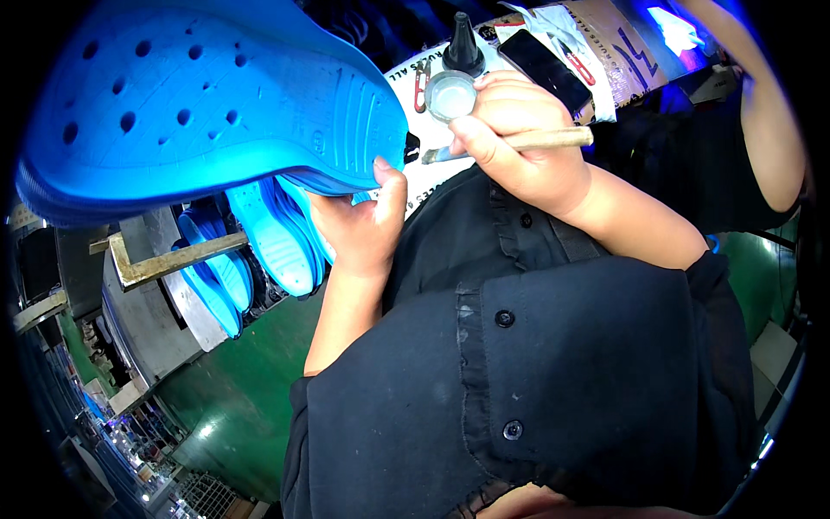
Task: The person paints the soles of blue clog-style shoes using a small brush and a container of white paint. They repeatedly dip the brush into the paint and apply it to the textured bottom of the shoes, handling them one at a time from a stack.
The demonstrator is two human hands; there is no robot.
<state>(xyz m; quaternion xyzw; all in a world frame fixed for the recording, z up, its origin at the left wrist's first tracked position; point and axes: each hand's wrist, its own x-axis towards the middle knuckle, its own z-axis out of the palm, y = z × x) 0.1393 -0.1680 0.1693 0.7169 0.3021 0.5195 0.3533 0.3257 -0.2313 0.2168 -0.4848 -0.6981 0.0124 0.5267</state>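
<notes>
At the upper left, a large blue clog (259, 121) with small round holes is gripped at its heel end by my left hand (367, 216), thumb on top. My right hand (527, 130) is closed on a small brush (549, 139) with a pale wooden handle. Its dark tip points toward the heel of the clog and looks a short way from it. By the fingertips of the same hand is a small round cup (450, 93) with whitish contents; whether the fingers hold it or it rests on the table, I cannot tell.
More blue clogs (272, 238) hang beside a metal bar (181, 258) at the left. On the table are a black cone-tipped bottle (464, 52), a dark phone (545, 71), red-handled snips (421, 86) and cardboard (618, 43). Another person's arm (769, 130) is at the right.
</notes>
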